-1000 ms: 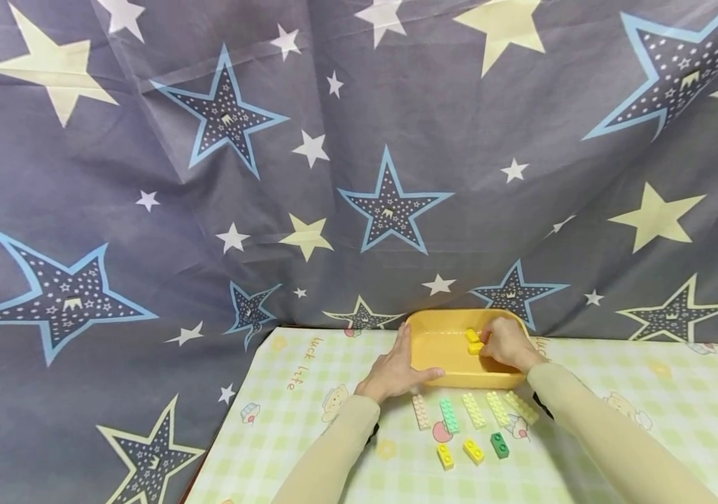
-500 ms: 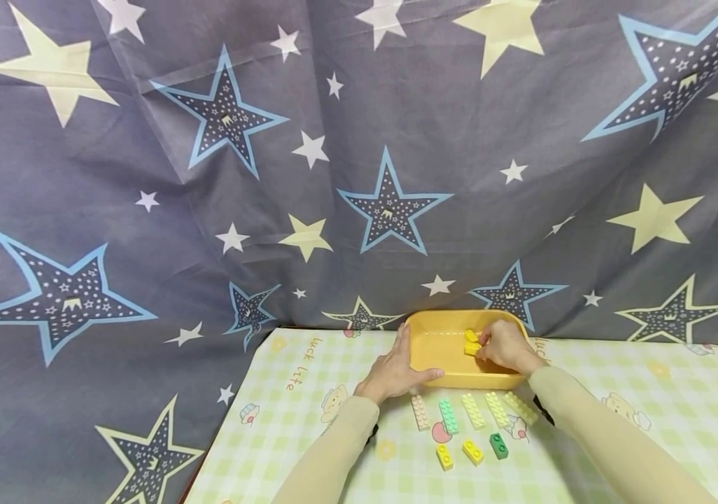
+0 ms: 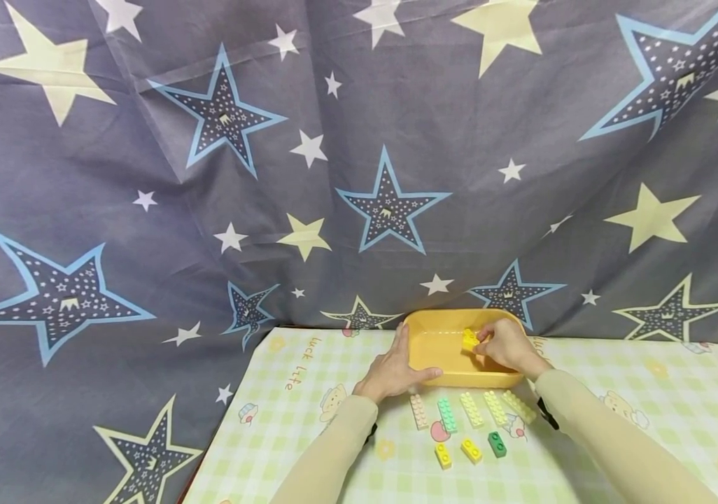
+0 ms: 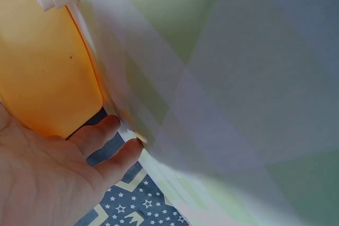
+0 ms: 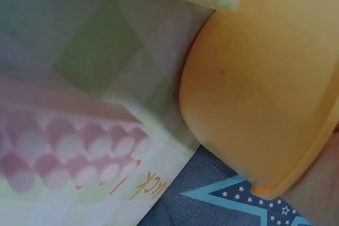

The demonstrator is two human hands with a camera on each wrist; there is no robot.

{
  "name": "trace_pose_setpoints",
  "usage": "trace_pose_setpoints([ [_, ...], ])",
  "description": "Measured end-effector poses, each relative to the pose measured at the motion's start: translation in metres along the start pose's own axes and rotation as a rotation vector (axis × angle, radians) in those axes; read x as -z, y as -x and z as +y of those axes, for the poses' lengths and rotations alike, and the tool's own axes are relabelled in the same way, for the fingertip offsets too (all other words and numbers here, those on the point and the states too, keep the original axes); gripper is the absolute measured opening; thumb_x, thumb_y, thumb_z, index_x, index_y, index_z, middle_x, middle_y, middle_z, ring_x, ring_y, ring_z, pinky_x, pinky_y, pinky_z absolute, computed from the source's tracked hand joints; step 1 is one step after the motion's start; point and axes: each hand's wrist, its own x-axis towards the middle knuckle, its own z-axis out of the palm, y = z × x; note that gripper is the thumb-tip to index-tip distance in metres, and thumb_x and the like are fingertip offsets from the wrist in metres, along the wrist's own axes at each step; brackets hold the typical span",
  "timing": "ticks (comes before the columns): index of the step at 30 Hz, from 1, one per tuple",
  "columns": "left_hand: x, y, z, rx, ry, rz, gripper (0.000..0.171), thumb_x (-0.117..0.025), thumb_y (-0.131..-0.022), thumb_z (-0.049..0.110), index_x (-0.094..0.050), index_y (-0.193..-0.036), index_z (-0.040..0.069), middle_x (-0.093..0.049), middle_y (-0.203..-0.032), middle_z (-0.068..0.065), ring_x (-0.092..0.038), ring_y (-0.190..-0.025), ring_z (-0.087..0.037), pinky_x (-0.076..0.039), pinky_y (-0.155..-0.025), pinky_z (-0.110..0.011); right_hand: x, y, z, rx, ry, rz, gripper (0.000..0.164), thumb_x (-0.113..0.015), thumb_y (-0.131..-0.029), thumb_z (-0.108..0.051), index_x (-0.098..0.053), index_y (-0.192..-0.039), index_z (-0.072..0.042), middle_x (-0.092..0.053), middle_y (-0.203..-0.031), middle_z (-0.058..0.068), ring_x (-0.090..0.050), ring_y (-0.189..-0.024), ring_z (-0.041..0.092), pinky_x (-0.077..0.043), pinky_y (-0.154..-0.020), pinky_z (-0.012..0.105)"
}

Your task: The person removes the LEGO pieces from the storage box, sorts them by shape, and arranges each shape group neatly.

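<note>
My left hand (image 3: 392, 367) rests on the left end of an orange plastic tub (image 3: 441, 379), with fingers straight along its side and the thumb on the front rim. In the left wrist view these fingers (image 4: 108, 146) lie past the tub's corner. Inside the tub, my right hand (image 3: 509, 344) pinches a yellow toy brick (image 3: 469, 341) between thumb and fingertips. The hand partly covers the brick and the tub's right part. The right wrist view shows only a sliver of that hand (image 5: 318, 183) behind the tub wall.
In front of the tub lie long studded bricks: pink (image 3: 418, 411), mint (image 3: 447, 416) and several pale yellow (image 3: 471, 410). Nearer are two short yellow bricks (image 3: 443, 456) and a dark green one (image 3: 497, 444). A star-patterned cloth (image 3: 390, 210) hangs behind. Another pink brick (image 5: 69, 136) shows in the right wrist view.
My right hand has shifted slightly inside the tub. The yellow bricks at its fingertips, seen apart earlier, now appear closer together. The left hand keeps its place on the tub.
</note>
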Motion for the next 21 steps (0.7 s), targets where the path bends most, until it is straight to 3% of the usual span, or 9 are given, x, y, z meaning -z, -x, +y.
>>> trace_pose_setpoints([
  [12,-0.001,0.000,0.001,-0.010,-0.022,0.005,0.129,-0.071,-0.092,0.077,0.000,-0.177,0.011,-0.001,-0.187,-0.009,-0.044,-0.161,-0.041,-0.042,-0.127,-0.061,0.012,0.012,-0.007,-0.015,-0.053,0.011,0.019,-0.089,-0.085,-0.014,-0.082,-0.095,0.000,-0.071,-0.080,0.007,-0.055,-0.071,0.017,-0.044,-0.064,0.028],
  [21,-0.001,0.000,0.000,0.003,0.002,0.005,0.129,-0.074,-0.091,0.075,0.000,-0.177,0.013,0.001,-0.188,-0.006,-0.046,-0.159,-0.043,-0.042,-0.127,-0.061,0.017,0.016,-0.009,-0.009,-0.065,0.028,0.021,-0.087,-0.086,-0.017,-0.082,-0.098,0.000,-0.058,-0.067,-0.001,-0.050,-0.064,0.014,-0.040,-0.057,0.026],
])
